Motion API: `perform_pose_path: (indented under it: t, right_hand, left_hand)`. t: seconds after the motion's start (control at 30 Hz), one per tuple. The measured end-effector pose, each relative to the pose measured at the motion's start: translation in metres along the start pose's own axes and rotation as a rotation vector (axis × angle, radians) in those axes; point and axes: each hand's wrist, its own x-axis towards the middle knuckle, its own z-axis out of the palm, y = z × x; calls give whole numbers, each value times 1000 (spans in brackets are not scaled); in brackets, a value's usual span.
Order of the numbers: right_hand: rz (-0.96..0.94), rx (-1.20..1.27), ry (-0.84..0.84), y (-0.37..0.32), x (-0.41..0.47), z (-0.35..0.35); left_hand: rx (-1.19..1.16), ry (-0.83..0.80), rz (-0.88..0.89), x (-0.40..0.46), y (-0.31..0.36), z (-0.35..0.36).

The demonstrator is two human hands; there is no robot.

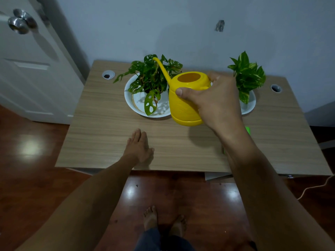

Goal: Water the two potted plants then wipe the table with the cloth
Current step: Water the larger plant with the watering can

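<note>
My right hand (215, 98) grips a yellow watering can (184, 104) held above the wooden table (108, 134). Its long spout reaches up and left over the left potted plant (152, 77), a holey-leaved plant standing in a white dish (130, 100). The right potted plant (248, 77) with variegated leaves stands in another white dish (251, 105), partly behind my hand. My left hand (139, 147) lies flat on the table near its front edge, holding nothing. A green cloth (248, 130) peeks out from behind my right forearm; most of it is hidden.
A wall runs right behind the table. A white door with a metal knob (20, 21) stands at the left. Two round cable holes (108, 75) (276, 88) sit in the table's back corners. A cord (311, 187) trails on the wooden floor at right.
</note>
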Motion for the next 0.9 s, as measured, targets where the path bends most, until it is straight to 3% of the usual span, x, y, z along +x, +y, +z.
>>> perform_pose_path:
  t: [0.4, 0.9]
  right_hand:
    - [24, -54, 23, 11, -4, -15]
    - [25, 68, 65, 32, -13, 0]
  left_hand:
    - [23, 1, 5, 1, 0, 0]
    - [70, -21, 14, 9, 1, -3]
